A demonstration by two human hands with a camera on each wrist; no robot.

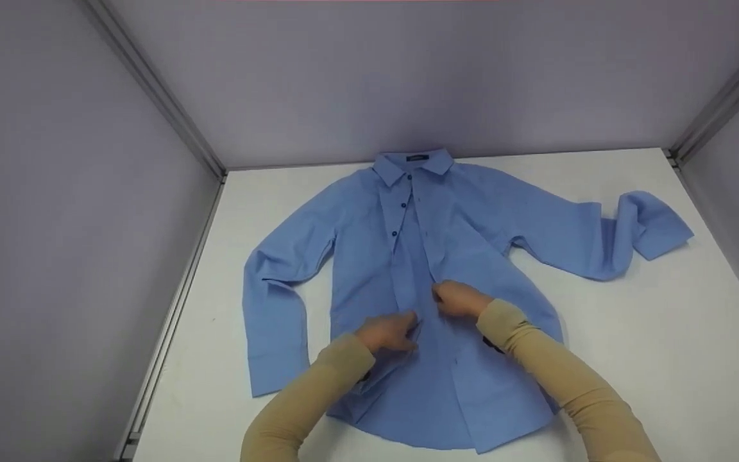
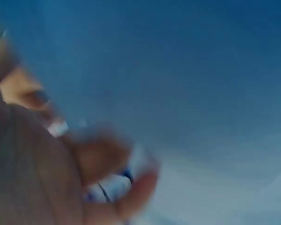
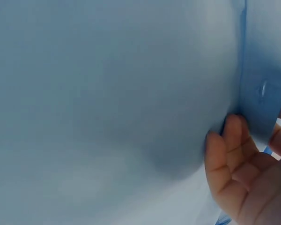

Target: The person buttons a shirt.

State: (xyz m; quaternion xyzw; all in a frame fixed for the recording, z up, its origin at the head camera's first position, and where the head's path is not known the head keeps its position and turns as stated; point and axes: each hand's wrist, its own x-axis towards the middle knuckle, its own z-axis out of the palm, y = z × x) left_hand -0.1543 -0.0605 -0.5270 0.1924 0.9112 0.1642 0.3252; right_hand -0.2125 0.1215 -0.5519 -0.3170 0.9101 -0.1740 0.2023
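Observation:
A light blue button-up shirt point(image 1: 433, 410) lies front up, its collar at the far edge and its front parted below the top button. My right hand point(image 1: 461, 299) pinches the edge of the right front panel; the right wrist view shows its fingers point(image 3: 218, 157) at the placket point(image 3: 262, 101), near a buttonhole. Over the edge of the left front panel, my left hand point(image 1: 387, 332) holds its thumb and index finger apart. That hand point(image 2: 47, 173) is blurred in the left wrist view, and its contact with the cloth is unclear.
The white table point(image 1: 203, 359) carries the shirt. One sleeve point(image 1: 276, 340) bends down at the left; the other sleeve point(image 1: 620, 244) runs crumpled to the right. Pale panels point(image 1: 408, 77) rise at the back and on both sides.

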